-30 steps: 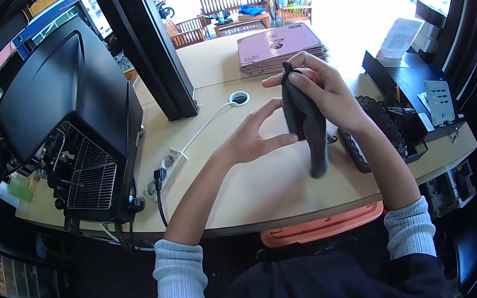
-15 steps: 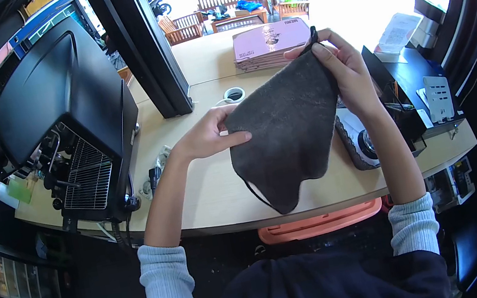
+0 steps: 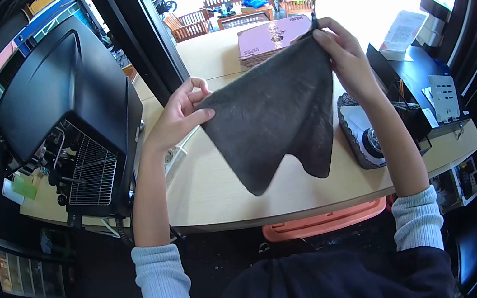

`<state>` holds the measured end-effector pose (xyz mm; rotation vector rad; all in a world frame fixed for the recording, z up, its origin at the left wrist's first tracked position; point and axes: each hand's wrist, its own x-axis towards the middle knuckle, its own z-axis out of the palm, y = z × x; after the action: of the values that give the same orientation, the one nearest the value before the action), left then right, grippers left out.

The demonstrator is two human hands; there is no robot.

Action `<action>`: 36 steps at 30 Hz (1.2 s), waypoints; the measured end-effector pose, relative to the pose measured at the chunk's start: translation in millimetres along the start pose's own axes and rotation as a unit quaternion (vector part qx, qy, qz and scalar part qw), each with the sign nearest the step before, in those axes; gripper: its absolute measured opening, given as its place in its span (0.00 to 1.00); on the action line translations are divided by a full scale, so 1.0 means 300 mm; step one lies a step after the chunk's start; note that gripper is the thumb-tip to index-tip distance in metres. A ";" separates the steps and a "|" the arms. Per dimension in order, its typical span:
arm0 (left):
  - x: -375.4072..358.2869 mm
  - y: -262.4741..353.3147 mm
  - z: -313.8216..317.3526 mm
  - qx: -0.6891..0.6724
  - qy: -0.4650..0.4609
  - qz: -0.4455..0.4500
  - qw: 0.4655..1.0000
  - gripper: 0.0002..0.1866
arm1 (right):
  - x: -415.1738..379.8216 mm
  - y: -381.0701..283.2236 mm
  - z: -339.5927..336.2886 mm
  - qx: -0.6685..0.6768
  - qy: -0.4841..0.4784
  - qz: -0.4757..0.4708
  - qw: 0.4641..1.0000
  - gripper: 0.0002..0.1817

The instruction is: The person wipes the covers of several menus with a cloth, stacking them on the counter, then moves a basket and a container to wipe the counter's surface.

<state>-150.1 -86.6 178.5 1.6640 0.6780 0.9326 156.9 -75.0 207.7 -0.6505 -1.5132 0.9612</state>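
Note:
A dark grey cloth [image 3: 276,111] hangs spread between my two hands above the pale counter [image 3: 206,183]. Its upper left corner is pinched between the thumb and fingers of my left hand [image 3: 181,113]. My right hand [image 3: 346,55] grips the upper right corner, where a small dark loop sticks up. The lower edge hangs free in two points with a notch between them. Behind the cloth's top edge lies a stack of pink menus [image 3: 273,37], partly covered.
A large black espresso machine [image 3: 52,110] stands on the left beside a black post [image 3: 137,33]. To the right are a lace-edged tray [image 3: 354,148] and a black desk organiser [image 3: 422,80]. An orange lid [image 3: 326,221] shows below the counter edge.
My left hand has moved left and up, gripping the cloth's corner and stretching it wider. The lower part of the cloth has swung up and spread. My right hand stays nearly in place.

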 end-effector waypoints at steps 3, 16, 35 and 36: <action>0.025 -0.049 -0.013 0.128 0.075 0.001 0.989 0.15 | 0.033 0.113 0.002 -0.216 0.035 -0.113 0.969 0.08; -0.288 -0.306 0.009 0.372 0.047 -0.109 0.921 0.11 | -0.213 0.225 0.043 -0.527 -0.421 0.083 0.734 0.08; -0.558 -0.329 -0.180 0.508 0.291 -0.179 0.791 0.43 | -0.125 0.743 0.440 -0.515 -0.183 -0.028 0.837 0.23; -0.557 -0.324 -0.187 0.498 0.287 -0.202 0.793 0.42 | -0.172 0.705 0.441 -0.486 -0.253 -0.052 0.835 0.24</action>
<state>-284.8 -165.9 51.9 1.9467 2.1452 0.7865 12.0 -38.5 1.2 -1.0473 -2.5100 0.1922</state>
